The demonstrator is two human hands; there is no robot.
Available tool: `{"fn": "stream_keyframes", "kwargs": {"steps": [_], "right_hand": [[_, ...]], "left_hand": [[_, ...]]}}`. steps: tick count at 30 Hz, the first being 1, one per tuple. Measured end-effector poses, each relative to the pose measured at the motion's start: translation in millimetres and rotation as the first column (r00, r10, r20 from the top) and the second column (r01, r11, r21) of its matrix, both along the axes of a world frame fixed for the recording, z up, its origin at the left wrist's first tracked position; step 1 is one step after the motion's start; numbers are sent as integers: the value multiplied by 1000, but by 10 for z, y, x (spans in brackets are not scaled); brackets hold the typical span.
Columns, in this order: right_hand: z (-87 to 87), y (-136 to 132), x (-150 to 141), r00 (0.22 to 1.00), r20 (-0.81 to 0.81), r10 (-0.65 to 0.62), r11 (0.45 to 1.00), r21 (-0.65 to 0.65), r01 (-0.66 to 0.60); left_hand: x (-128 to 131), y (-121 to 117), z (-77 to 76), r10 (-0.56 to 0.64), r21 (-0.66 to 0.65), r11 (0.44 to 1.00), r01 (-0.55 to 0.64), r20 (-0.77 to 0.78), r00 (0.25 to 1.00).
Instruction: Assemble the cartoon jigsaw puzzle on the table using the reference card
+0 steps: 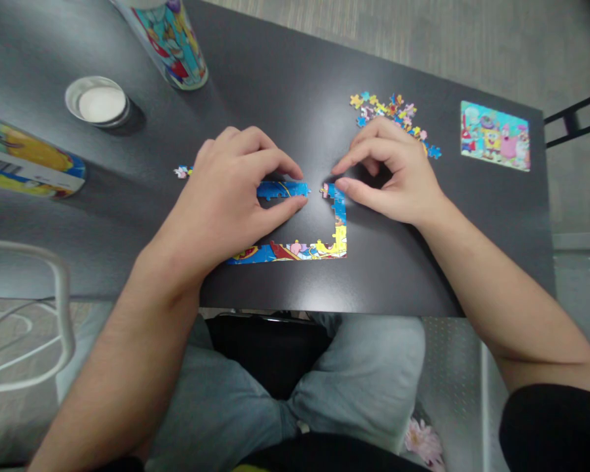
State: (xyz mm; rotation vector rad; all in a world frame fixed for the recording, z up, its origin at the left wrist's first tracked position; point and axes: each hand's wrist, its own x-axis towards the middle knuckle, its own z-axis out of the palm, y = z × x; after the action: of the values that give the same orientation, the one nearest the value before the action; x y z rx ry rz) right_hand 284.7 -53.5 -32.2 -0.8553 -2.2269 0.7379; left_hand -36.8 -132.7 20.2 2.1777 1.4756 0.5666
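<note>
A partly joined jigsaw puzzle border (340, 226) lies on the dark table, with a gap in its top edge. My left hand (236, 180) covers the border's left side. Its thumb and index finger close round the blue top strip (280, 189), one on each side. On the other side of the gap, my right hand (391, 170) has its thumb on the top right corner piece (330, 190), the index fingertip just beyond. Loose jigsaw pieces (398, 111) lie in a heap behind my right hand, which hides some of them.
A picture card (495, 136) lies at the right. At the left are a standing printed can (174, 49), a round metal lid (98, 101) and a second printed can (29, 160). A few pieces (181, 172) sit beside my left hand. A white chair frame (61, 308) stands lower left.
</note>
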Motion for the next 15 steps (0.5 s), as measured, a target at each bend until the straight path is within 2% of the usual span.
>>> {"fn": "stream_keyframes", "kwargs": {"steps": [4,8,11,15], "right_hand": [[33,-2,-11,999,48,-15,999,-51,18],[49,-16,-43,997,76,-17,998,-65,22],[45,-8,-51,996,85,-16,997,-70,22],[23,21,-36,998,60,19,997,-80,-14]], "left_hand": [[-111,0,139,111,-14,994,-111,26,993],[-404,-5,223,176,16,984,-175,-80,981],[-680,-7,202,178,27,984,-176,-172,969],[-937,-2,122,123,26,992,-120,-267,956]]}}
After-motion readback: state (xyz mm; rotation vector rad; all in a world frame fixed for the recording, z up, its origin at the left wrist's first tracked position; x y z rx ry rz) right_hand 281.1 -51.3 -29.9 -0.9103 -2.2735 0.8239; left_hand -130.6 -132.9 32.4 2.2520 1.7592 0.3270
